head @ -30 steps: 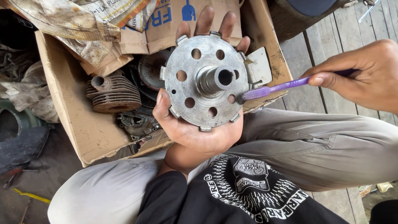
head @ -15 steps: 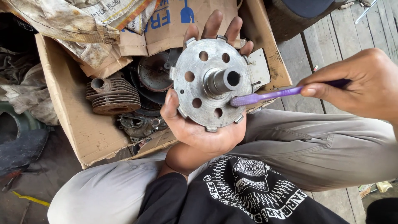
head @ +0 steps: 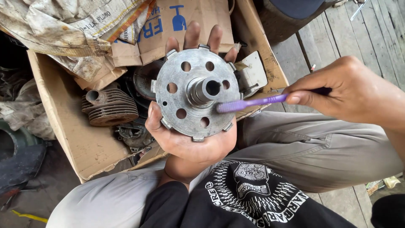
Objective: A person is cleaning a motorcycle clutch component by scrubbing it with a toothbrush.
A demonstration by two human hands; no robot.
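Note:
My left hand (head: pixel 190 141) cups a round grey metal clutch hub (head: pixel 195 93) from behind, its face toward me, with several holes around a hollow centre shaft. My fingertips show above its top rim. My right hand (head: pixel 350 90) pinches the handle of a purple toothbrush (head: pixel 253 102). The brush head lies against the hub's face just right of the centre shaft. Both hands are above my lap, over grey trousers and a black printed shirt.
An open cardboard box (head: pixel 63 126) stands behind the hub, holding a rusty finned engine cylinder (head: pixel 109 107), dark engine parts and a white metal piece (head: pixel 253 74). Dirty sacks (head: pixel 63 29) lie on top. Wooden planks (head: pixel 337 38) run at the right.
The toothbrush head has slid left across the hub's face, from its right rim to beside the centre shaft. My left hand has kept the hub in nearly the same place.

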